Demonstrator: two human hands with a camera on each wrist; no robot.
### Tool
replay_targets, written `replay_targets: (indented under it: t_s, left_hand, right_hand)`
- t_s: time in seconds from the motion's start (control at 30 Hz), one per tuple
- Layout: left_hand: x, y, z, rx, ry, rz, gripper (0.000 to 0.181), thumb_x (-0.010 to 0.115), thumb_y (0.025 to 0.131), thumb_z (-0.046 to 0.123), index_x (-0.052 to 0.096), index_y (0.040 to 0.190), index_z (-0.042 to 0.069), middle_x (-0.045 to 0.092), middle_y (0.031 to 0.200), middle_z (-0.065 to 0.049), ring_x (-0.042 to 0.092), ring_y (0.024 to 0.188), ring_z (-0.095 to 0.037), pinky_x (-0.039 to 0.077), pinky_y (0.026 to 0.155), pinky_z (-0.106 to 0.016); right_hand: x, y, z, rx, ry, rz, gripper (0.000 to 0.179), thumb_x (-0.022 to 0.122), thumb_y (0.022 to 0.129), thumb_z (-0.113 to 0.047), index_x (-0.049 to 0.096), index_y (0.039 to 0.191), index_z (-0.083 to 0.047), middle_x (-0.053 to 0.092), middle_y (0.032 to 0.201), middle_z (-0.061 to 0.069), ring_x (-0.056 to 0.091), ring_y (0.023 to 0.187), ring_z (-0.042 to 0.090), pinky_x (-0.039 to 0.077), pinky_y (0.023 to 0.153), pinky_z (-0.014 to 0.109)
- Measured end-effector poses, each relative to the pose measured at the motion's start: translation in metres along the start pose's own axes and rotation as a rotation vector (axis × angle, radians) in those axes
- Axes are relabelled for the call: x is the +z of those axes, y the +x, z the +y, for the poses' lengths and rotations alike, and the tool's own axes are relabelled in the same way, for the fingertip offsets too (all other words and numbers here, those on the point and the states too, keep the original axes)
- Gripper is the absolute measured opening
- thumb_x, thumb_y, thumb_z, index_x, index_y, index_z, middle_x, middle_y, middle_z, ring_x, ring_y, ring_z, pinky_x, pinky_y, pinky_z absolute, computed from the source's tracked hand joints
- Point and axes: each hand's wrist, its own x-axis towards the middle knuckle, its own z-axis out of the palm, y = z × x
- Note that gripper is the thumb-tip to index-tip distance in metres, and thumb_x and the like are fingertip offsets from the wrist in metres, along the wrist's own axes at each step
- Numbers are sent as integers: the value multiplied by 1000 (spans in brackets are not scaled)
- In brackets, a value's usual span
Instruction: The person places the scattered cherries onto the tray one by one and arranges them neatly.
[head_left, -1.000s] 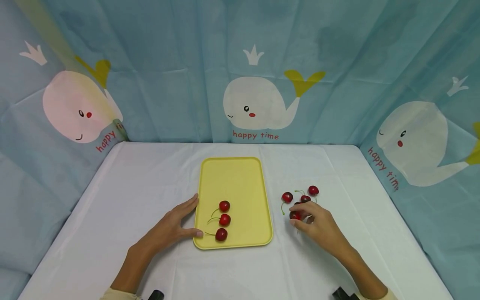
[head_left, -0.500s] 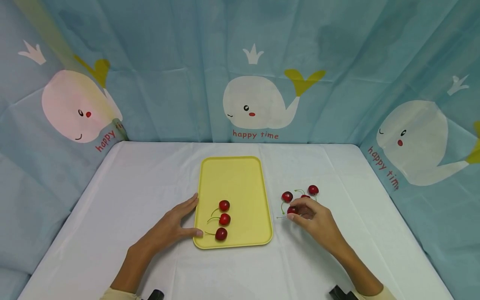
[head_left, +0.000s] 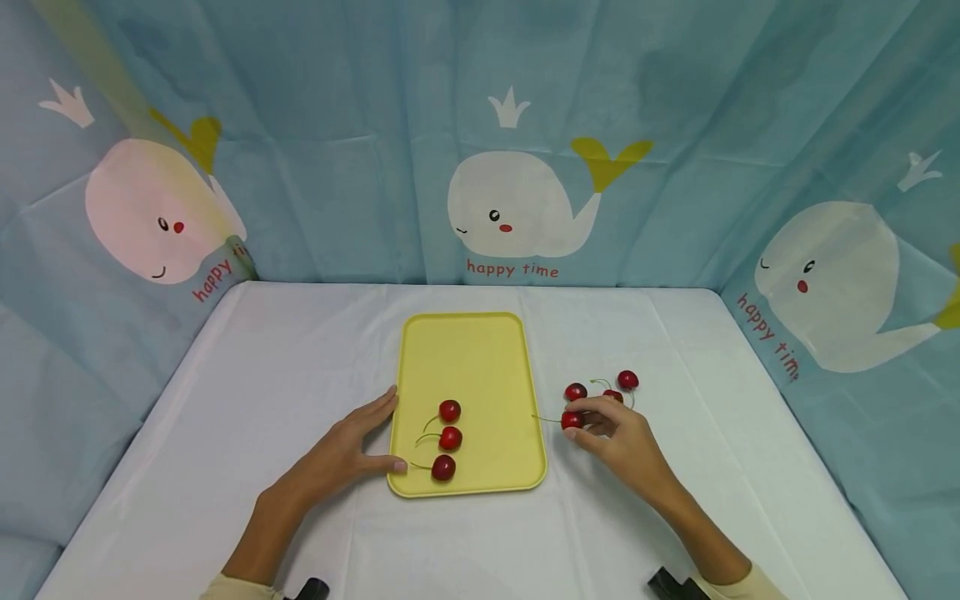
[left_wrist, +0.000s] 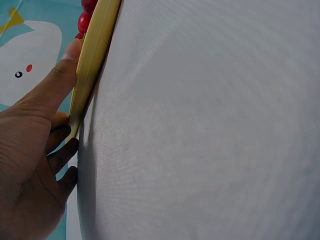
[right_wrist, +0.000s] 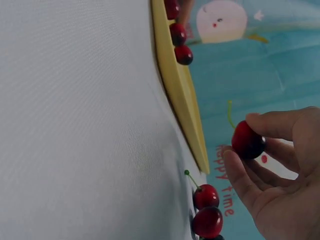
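My right hand (head_left: pixel 618 437) pinches a dark red cherry (head_left: pixel 572 420) between thumb and fingertips, just right of the yellow tray (head_left: pixel 480 358). Its thin stem points left across the tray's right rim in the head view. The right wrist view shows this cherry (right_wrist: pixel 248 141) raised off the tablecloth, stem up. My left hand (head_left: pixel 345 450) rests at the tray's lower left edge, fingers spread along the side and thumb (left_wrist: pixel 71 50) over the rim. Three stemmed cherries lie in a column on the tray: a top one (head_left: pixel 449 411), a middle one (head_left: pixel 451 438) and a bottom one (head_left: pixel 443 467).
Beyond my right hand, more cherries lie on the white tablecloth (head_left: pixel 675 350): one on the left (head_left: pixel 576 392), one at the far right (head_left: pixel 627 380), and one partly hidden by the fingers (head_left: pixel 612 396). Blue whale-print curtains (head_left: pixel 322 208) stand around the table.
My right hand has lifted a cherry from the group and carried it left toward the tray, its stem swinging out leftward. The left hand and the tray have stayed in place.
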Motion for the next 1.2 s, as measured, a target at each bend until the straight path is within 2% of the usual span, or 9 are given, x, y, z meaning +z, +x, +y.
replay_targets:
  t_s: [0.13, 0.33, 0.57, 0.8, 1.2]
  left_hand:
    - [0, 0, 0, 3, -2, 1, 116, 89, 77, 58, 33, 167, 11, 27, 175, -5, 26, 160, -39, 30, 125, -63]
    - [0, 1, 0, -7, 0, -1, 117, 89, 77, 59, 32, 167, 12, 27, 175, -5, 26, 161, -39, 30, 126, -63]
    - [0, 1, 0, -11, 9, -5, 117, 89, 77, 59, 32, 167, 12, 26, 175, -5, 26, 161, -39, 30, 126, -63]
    - [0, 0, 1, -11, 3, -6, 118, 90, 76, 59, 32, 167, 11, 26, 175, -6, 26, 161, -39, 30, 125, -63]
    - [1, 0, 0, -21, 12, -4, 117, 89, 77, 59, 32, 167, 12, 27, 175, -6, 26, 160, -39, 30, 125, -63]
  right_hand:
    - [3, 3, -1, 14, 30, -11, 31, 87, 90, -17, 75, 118, -15, 78, 107, 0, 76, 92, 15, 64, 81, 25]
    - [9, 8, -4, 22, 8, -9, 32, 89, 88, -19, 76, 117, -20, 78, 107, -5, 74, 84, 16, 63, 75, 26]
    - [16, 16, -6, -27, 12, -14, 27, 87, 89, -13, 77, 115, -17, 78, 104, -6, 74, 94, 13, 62, 82, 25]
    - [25, 25, -8, -57, 23, -15, 28, 87, 90, -15, 78, 116, -16, 76, 106, -4, 74, 95, 13, 63, 81, 24]
    - [33, 37, -16, -22, 58, -48, 30, 87, 90, -18, 77, 119, -16, 75, 113, -1, 76, 96, 13, 63, 84, 23]
